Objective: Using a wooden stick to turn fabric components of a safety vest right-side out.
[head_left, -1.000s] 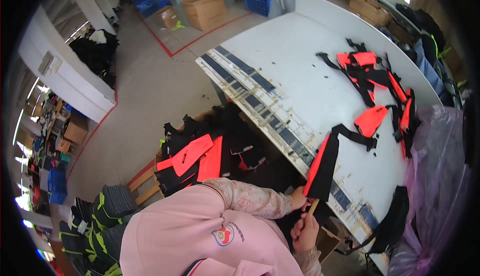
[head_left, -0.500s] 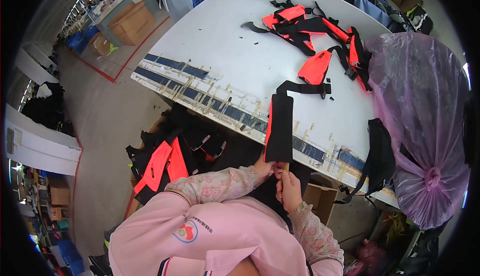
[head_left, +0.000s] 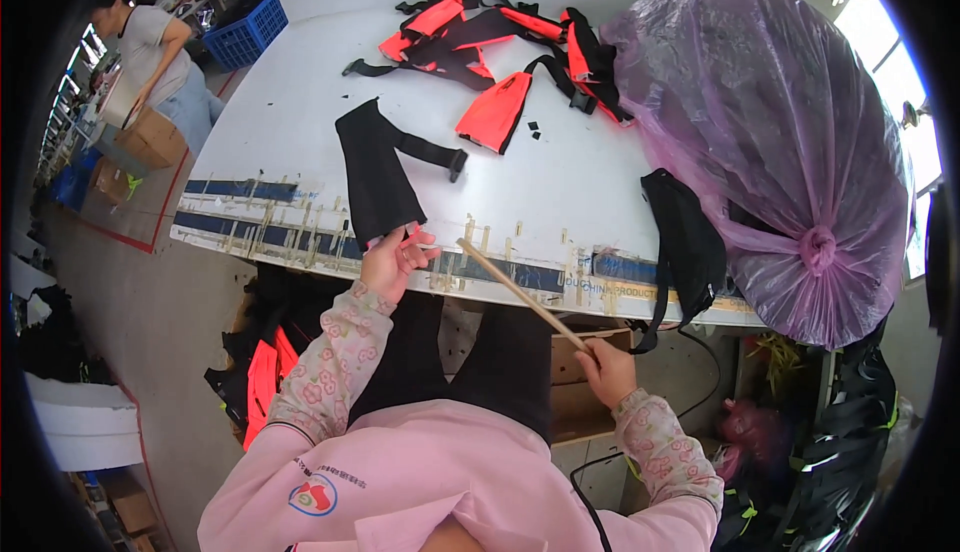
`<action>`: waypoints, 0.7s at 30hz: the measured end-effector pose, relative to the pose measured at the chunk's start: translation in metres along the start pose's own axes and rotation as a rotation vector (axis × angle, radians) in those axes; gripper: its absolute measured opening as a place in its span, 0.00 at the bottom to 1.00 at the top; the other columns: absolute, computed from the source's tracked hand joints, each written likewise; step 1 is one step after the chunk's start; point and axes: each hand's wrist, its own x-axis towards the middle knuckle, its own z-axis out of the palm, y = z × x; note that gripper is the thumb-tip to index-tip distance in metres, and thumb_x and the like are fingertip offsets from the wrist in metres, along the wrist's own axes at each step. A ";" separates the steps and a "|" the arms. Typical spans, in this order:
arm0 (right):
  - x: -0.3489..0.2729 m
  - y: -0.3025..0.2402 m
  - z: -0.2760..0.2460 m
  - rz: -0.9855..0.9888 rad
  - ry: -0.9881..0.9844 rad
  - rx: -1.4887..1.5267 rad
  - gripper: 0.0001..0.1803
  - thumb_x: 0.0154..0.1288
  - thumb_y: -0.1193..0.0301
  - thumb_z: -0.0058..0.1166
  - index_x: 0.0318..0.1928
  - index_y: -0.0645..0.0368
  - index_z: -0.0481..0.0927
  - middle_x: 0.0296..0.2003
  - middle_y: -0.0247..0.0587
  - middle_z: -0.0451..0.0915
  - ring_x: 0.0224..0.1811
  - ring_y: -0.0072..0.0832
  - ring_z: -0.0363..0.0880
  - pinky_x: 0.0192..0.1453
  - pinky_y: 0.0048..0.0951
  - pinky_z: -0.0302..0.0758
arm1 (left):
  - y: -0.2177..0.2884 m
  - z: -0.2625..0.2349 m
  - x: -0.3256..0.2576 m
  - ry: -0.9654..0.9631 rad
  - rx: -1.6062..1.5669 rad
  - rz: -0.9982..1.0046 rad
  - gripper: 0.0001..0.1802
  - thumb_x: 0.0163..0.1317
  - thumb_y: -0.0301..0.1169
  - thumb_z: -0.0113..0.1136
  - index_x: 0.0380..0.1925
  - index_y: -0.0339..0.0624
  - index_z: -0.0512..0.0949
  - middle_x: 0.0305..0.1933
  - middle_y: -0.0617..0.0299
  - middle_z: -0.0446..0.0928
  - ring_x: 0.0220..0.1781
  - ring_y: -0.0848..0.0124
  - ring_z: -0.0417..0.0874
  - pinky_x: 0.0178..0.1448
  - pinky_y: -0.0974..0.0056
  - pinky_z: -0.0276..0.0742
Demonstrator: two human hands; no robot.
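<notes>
A black fabric pouch (head_left: 378, 172) with a short strap and buckle lies on the white table at its near left part. My left hand (head_left: 395, 260) is at the pouch's near end, fingers curled and gripping its edge. My right hand (head_left: 608, 372) is closed around the lower end of a thin wooden stick (head_left: 525, 294), which slants up and left over the table's front edge. The stick's far tip is apart from the pouch and near my left fingers. Several orange-and-black strapped pouches (head_left: 495, 112) are heaped farther back on the table.
On the right stand a tied purple plastic bag (head_left: 770, 152) and a black bag (head_left: 685, 242) at the table edge. Orange-and-black pieces (head_left: 262, 377) are piled below the table at left. A person (head_left: 160, 57) stands beyond, near a blue crate (head_left: 247, 30).
The stick, earlier at the pouch's near end with both hands together, is now apart from it. My right hand has moved right with it; the pouch has turned its black face up.
</notes>
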 end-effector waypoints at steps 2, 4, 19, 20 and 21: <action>0.022 0.021 -0.019 -0.020 0.142 -0.176 0.12 0.59 0.63 0.58 0.36 0.58 0.76 0.28 0.45 0.78 0.29 0.44 0.78 0.31 0.40 0.74 | -0.003 0.004 0.008 -0.035 -0.015 -0.011 0.16 0.70 0.35 0.41 0.39 0.34 0.74 0.33 0.51 0.80 0.25 0.67 0.79 0.52 0.53 0.77; 0.046 0.042 -0.039 -0.010 0.150 -0.307 0.13 0.58 0.63 0.58 0.37 0.58 0.76 0.29 0.45 0.77 0.31 0.44 0.77 0.34 0.41 0.73 | -0.019 0.007 0.002 -0.045 -0.048 -0.182 0.15 0.70 0.35 0.42 0.38 0.35 0.74 0.33 0.51 0.80 0.24 0.67 0.79 0.52 0.53 0.77; 0.196 0.274 -0.232 0.704 0.026 -0.540 0.18 0.57 0.71 0.52 0.50 0.59 0.76 0.47 0.54 0.77 0.52 0.48 0.74 0.56 0.40 0.70 | -0.079 -0.024 -0.027 -0.025 0.185 -0.418 0.18 0.65 0.41 0.52 0.36 0.33 0.77 0.34 0.48 0.80 0.31 0.60 0.82 0.43 0.58 0.79; 0.187 0.297 -0.243 0.711 0.031 -0.548 0.18 0.57 0.71 0.52 0.50 0.59 0.76 0.47 0.54 0.77 0.52 0.48 0.74 0.56 0.40 0.70 | -0.078 -0.018 -0.028 -0.034 0.190 -0.415 0.18 0.65 0.41 0.52 0.35 0.34 0.77 0.34 0.48 0.80 0.32 0.59 0.83 0.42 0.59 0.79; 0.176 0.319 -0.255 0.614 0.221 -0.652 0.24 0.56 0.73 0.51 0.56 0.60 0.70 0.50 0.58 0.74 0.54 0.50 0.72 0.59 0.39 0.68 | -0.079 -0.015 -0.027 -0.047 0.190 -0.413 0.18 0.65 0.41 0.52 0.34 0.34 0.77 0.34 0.49 0.81 0.33 0.58 0.83 0.41 0.60 0.79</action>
